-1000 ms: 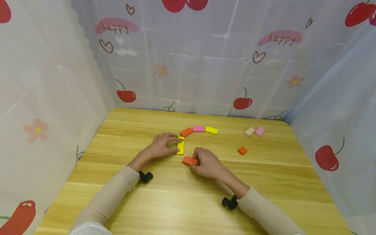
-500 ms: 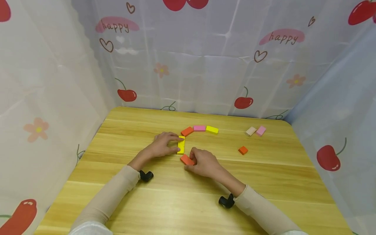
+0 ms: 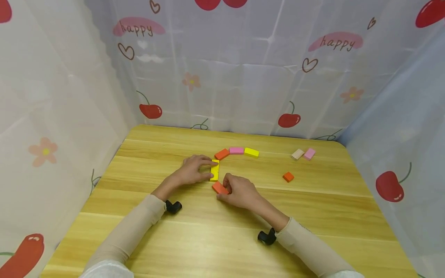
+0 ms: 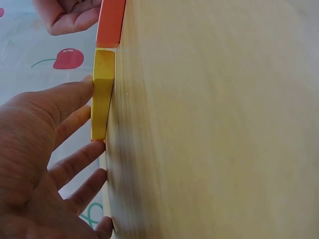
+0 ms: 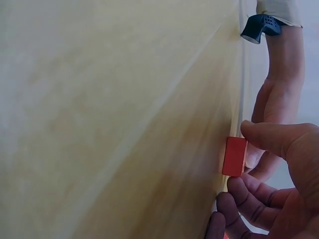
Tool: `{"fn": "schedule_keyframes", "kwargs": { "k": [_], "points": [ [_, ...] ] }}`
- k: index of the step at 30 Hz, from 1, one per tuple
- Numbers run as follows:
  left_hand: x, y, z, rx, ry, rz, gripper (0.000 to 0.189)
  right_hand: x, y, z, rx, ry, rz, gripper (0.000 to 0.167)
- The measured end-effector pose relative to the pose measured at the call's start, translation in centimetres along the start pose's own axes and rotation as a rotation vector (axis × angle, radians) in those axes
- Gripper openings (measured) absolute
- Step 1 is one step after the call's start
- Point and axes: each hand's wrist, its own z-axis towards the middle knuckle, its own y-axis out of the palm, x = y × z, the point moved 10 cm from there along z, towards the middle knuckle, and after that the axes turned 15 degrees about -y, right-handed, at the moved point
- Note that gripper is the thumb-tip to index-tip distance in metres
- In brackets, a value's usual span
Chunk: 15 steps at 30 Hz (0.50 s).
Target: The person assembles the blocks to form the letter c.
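Observation:
My left hand point(image 3: 193, 170) holds a yellow wooden block point(image 3: 215, 170) flat on the table, thumb at its near part and forefinger by its far end. In the left wrist view the thumb lies against the side of that block point(image 4: 103, 94), the other fingers spread. Just in front of it, my right hand point(image 3: 241, 192) pinches an orange block point(image 3: 219, 188) between thumb and forefinger. This orange block point(image 5: 234, 156) sits at a slant, one corner right at the yellow block's near end. Beyond them an orange block point(image 3: 222, 154), a pink block point(image 3: 236, 151) and another yellow block point(image 3: 252, 152) continue a curved row.
At the right lie a pale wood block point(image 3: 297, 154), a light pink block point(image 3: 309, 154) and a small orange block point(image 3: 288, 177). The wooden table point(image 3: 194, 239) meets a printed curtain point(image 3: 243, 88) along its back edge. Black wrist cameras point(image 3: 267, 236) stick out at both wrists.
My right hand has moved left with the orange block, turning it and bringing it up to the yellow block's near end. My left hand has stayed on the yellow block.

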Motion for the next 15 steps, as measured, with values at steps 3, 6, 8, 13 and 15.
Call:
{"fn": "schedule_keyframes", "kwargs": {
  "k": [3, 6, 8, 13, 15],
  "points": [
    [0.06, -0.01, 0.00, 0.001, 0.001, 0.000, 0.050, 0.01, 0.06, 0.02, -0.001, -0.003, 0.002, 0.039],
    [-0.01, 0.19, -0.04, -0.005, -0.003, 0.008, 0.050, 0.22, 0.37, 0.00, -0.010, 0.007, 0.009, 0.039],
    [-0.05, 0.30, -0.06, -0.008, -0.004, 0.012, 0.050, 0.32, 0.53, 0.01, -0.015, 0.011, 0.013, 0.038],
    [0.06, 0.12, -0.04, -0.001, 0.001, 0.003, 0.050, 0.27, 0.41, 0.17, -0.010, 0.007, 0.013, 0.038],
    [0.12, 0.04, -0.01, -0.002, 0.002, -0.001, 0.050, 0.22, 0.30, 0.22, -0.009, 0.003, 0.013, 0.038]
  ]
}}
